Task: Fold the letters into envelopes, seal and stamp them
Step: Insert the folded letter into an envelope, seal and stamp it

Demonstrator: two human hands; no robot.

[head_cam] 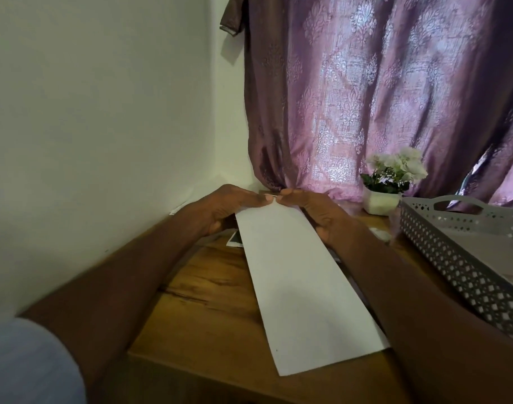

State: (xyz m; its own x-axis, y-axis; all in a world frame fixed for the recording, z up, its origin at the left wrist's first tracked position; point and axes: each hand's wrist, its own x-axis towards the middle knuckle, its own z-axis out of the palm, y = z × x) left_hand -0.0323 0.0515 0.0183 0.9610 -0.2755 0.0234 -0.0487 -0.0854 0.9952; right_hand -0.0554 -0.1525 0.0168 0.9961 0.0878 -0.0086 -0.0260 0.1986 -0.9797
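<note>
Pinching the far end of a long white sheet point(302, 287), the left hand point(220, 208) and right hand point(316, 211) meet there with thumbs and fingertips closed on the paper edge, nearly touching each other. The sheet (whether a folded letter or an envelope cannot be told) slopes from the hands down to the near part of the wooden table point(208, 310), its lower end resting near the table's edge. Judged from its look, it is light, thin and flexible: it will crease readily, sag if held by one corner and slide on the smooth wood. Holding it at the two far corners, as now, suits aligning a fold. A perforated grey tray point(442, 252) stands to the right, a small potted plant point(389, 185) beyond it.
</note>
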